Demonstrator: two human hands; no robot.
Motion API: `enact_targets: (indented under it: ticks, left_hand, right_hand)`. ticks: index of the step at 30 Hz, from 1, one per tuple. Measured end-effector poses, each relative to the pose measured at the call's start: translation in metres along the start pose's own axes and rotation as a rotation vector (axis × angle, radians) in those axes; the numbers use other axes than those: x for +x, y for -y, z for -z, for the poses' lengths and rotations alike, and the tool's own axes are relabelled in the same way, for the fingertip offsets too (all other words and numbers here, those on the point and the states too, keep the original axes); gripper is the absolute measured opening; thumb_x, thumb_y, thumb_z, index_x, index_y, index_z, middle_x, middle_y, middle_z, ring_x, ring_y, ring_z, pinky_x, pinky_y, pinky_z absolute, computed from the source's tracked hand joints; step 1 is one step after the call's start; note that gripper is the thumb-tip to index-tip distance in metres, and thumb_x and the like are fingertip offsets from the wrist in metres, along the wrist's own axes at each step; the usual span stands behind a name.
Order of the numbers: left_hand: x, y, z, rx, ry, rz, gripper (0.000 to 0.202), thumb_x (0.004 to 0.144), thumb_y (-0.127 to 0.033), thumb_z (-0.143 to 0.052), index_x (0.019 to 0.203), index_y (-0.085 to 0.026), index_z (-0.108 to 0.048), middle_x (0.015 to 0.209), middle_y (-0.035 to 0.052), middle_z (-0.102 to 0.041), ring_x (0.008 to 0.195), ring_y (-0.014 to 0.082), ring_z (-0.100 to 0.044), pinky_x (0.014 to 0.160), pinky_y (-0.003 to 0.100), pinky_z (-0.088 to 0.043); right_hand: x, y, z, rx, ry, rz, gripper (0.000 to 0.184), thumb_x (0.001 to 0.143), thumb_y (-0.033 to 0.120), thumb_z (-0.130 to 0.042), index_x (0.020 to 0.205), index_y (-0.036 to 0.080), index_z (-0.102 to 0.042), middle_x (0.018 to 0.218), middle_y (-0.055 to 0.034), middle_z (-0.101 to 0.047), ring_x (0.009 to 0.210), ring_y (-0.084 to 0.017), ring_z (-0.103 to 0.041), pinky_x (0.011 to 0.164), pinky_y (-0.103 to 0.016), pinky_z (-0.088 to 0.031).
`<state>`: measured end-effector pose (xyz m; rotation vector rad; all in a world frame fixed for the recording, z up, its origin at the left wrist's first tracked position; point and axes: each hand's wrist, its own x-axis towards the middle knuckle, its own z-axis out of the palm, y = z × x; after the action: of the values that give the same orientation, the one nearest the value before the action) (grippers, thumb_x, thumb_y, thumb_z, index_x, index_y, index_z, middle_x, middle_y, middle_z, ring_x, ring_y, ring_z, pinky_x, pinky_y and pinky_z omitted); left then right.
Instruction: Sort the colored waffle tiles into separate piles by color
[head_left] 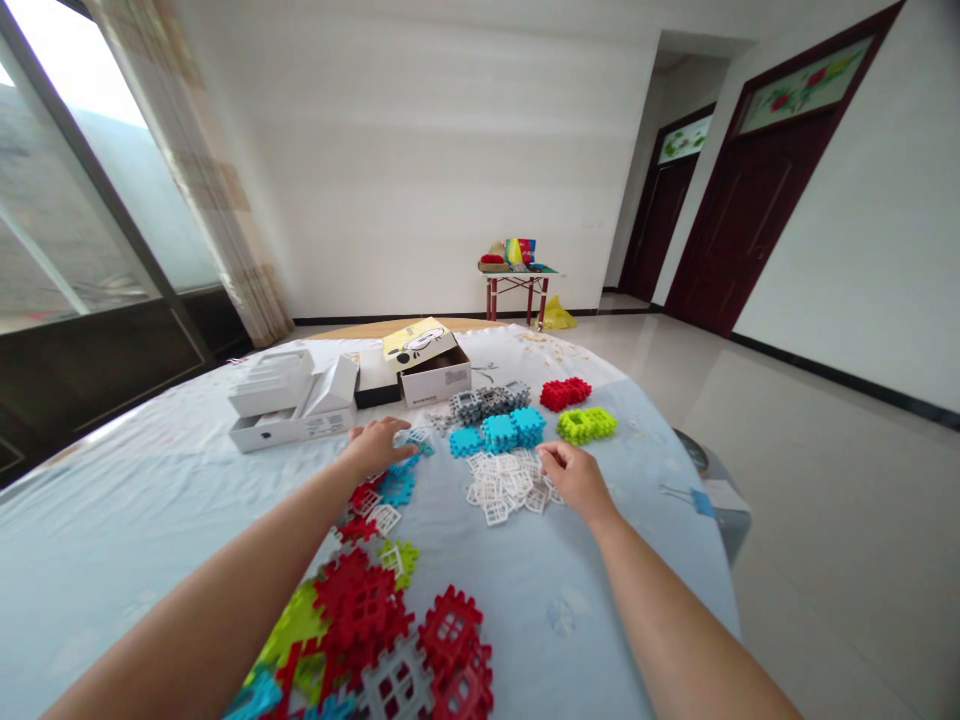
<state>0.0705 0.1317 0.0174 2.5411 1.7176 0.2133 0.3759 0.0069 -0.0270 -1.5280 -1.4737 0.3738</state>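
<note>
My left hand (377,445) lies palm down on the table, fingers curled over a white and a blue interlocking tile (415,440); whether it grips them is hidden. My right hand (574,475) rests at the right edge of a heap of white tiles (504,484), its fingertips pinched on a white piece. Beyond the heap stand sorted stacks: blue (501,432), grey (484,402), red (565,392) and lime green (586,424). A loose spread of red, green, blue and white tiles (364,615) lies near me, under my left forearm.
The table wears a pale blue cloth (135,520). White boxes (289,410) and an open carton with a yellow lid (429,365) sit at the far side. A small red-legged table (517,280) stands by the back wall. Dark doors (742,220) are at right.
</note>
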Motion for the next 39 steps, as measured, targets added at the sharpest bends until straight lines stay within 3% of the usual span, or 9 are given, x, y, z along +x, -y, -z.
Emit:
enact_targets:
  ticks: [5,10,16,24,29,35,39]
  left_hand:
    - [-0.002,-0.001,-0.008,0.0,0.018,-0.08,0.053,0.068,-0.053,-0.046,0.111,-0.023,-0.058,0.119,0.0078,-0.055,0.108,0.0264,-0.047,0.093,0.035,-0.029]
    - [-0.003,-0.004,-0.013,0.013,0.016,-0.07,0.049,0.069,-0.051,-0.046,0.106,-0.024,-0.06,0.11,0.0087,-0.061,0.104,0.0274,-0.05,0.092,0.039,-0.029]
    - [-0.018,0.003,-0.002,0.033,0.004,-0.038,0.04,0.068,-0.05,-0.048,0.096,-0.026,-0.062,0.102,0.0074,-0.064,0.104,0.0283,-0.049,0.095,0.045,-0.021]
    - [-0.021,0.007,0.01,0.022,0.043,0.01,0.032,0.06,-0.051,-0.057,0.074,-0.024,-0.064,0.088,0.0044,-0.067,0.092,0.0261,-0.054,0.09,0.042,-0.027]
    - [-0.018,0.008,0.01,-0.011,0.041,0.036,0.031,0.054,-0.05,-0.062,0.07,-0.024,-0.065,0.083,0.0029,-0.067,0.088,0.0258,-0.055,0.089,0.042,-0.028]
    - [-0.02,0.015,0.023,-0.049,-0.037,0.071,0.035,0.064,-0.054,-0.051,0.075,-0.023,-0.065,0.09,0.004,-0.065,0.092,0.0262,-0.054,0.085,0.039,-0.032]
    - [-0.028,-0.003,0.025,-0.193,-0.023,0.015,0.041,0.068,-0.056,-0.044,0.078,-0.021,-0.063,0.081,0.0022,-0.065,0.08,0.0204,-0.057,0.074,0.031,-0.039]
  right_hand:
    - [-0.001,0.001,0.0,-0.002,0.01,-0.008,0.031,0.078,0.039,-0.043,0.08,0.016,-0.063,0.06,-0.0032,-0.063,0.055,-0.014,-0.055,0.054,-0.023,-0.04]
    - [-0.001,0.0,0.001,-0.004,0.012,-0.015,0.032,0.078,0.041,-0.042,0.081,0.016,-0.063,0.061,-0.0037,-0.062,0.055,-0.015,-0.055,0.054,-0.023,-0.041]
    - [-0.001,0.0,0.001,-0.003,0.012,-0.004,0.032,0.078,0.04,-0.042,0.08,0.016,-0.063,0.06,-0.0028,-0.062,0.056,-0.014,-0.055,0.056,-0.023,-0.04]
    - [-0.001,0.002,0.001,0.003,0.005,-0.004,0.031,0.078,0.039,-0.043,0.08,0.016,-0.063,0.06,-0.0031,-0.062,0.055,-0.014,-0.055,0.055,-0.023,-0.041]
    - [-0.001,0.003,0.002,-0.008,-0.002,0.004,0.032,0.078,0.04,-0.042,0.081,0.016,-0.063,0.06,-0.0032,-0.063,0.055,-0.014,-0.055,0.056,-0.023,-0.041]
    - [0.0,0.001,0.001,-0.005,-0.018,0.0,0.033,0.077,0.04,-0.042,0.082,0.016,-0.064,0.06,-0.0032,-0.063,0.054,-0.014,-0.054,0.055,-0.023,-0.041]
    - [0.0,0.002,0.001,-0.009,-0.017,0.007,0.032,0.077,0.039,-0.042,0.082,0.016,-0.064,0.061,-0.0027,-0.063,0.055,-0.014,-0.054,0.056,-0.022,-0.04]
